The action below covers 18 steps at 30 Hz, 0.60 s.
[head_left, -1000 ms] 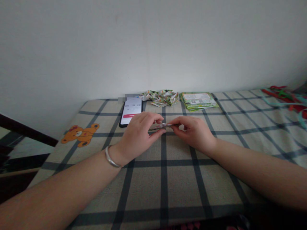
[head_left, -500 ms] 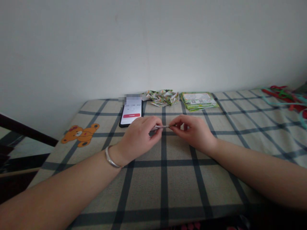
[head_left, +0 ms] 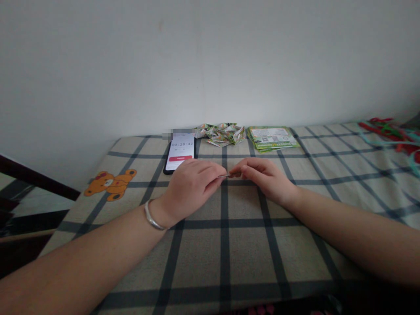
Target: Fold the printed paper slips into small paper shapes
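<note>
My left hand, with a silver bangle at its wrist, is closed in a pinch on a thin flat piece. This piece shows nearly edge-on, and most of it is hidden by my fingers. At its other end, my right hand pinches with thumb bent over the fingers. Both hands meet just above the checked tablecloth. Beyond them lies a heap of small green-and-white folded triangles. To its right rests a stack of flat green-and-white printed packets.
A phone showing a timer lies behind my left hand. An orange bear figure is at the table's left. Red, green and turquoise strips lie at the far right. A pale wall rises behind the table.
My fingertips have come closer together, and less of the thin piece shows between them. My right thumb has moved up over the fingers. The heap, stack and phone have stayed put.
</note>
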Tool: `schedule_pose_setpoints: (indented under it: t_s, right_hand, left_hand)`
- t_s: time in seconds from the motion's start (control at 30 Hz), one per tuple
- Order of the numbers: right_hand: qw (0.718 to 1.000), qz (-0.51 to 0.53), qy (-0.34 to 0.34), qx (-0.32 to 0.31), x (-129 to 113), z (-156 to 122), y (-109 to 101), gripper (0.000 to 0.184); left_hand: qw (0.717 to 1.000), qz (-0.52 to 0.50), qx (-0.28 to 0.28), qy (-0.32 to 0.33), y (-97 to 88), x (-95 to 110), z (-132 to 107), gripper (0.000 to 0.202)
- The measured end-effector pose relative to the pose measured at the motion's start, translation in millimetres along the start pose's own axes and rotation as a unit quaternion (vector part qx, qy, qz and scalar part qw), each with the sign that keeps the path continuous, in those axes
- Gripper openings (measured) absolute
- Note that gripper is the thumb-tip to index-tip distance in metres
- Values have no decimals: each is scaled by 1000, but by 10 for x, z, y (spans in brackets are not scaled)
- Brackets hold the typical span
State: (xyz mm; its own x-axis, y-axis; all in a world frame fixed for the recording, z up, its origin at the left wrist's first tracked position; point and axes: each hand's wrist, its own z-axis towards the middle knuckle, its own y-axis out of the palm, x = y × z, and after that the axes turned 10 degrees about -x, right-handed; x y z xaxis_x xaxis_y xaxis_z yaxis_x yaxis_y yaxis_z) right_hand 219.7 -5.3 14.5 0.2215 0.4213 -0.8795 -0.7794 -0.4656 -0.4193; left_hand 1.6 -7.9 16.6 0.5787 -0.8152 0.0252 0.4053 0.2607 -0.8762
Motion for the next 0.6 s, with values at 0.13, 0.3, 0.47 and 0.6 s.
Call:
schedule_pose_setpoints:
  t_s: [0.13, 0.3, 0.47, 0.6]
  right_hand:
    - [996, 77, 34, -3, 27, 24, 0, 18]
    - [993, 109, 51, -16, 56, 42, 14, 17]
    - [995, 92, 44, -21, 79, 47, 30, 18]
    - [998, 46, 35, -12, 76, 47, 37, 17]
  left_hand:
    - [999, 30, 14, 26, -9, 2, -2, 10]
    - [999, 31, 6, 15, -15, 14, 5, 9]
    - [1000, -7, 0, -14, 0, 27, 14, 6]
    - [998, -51, 7, -26, 14, 44, 17, 4]
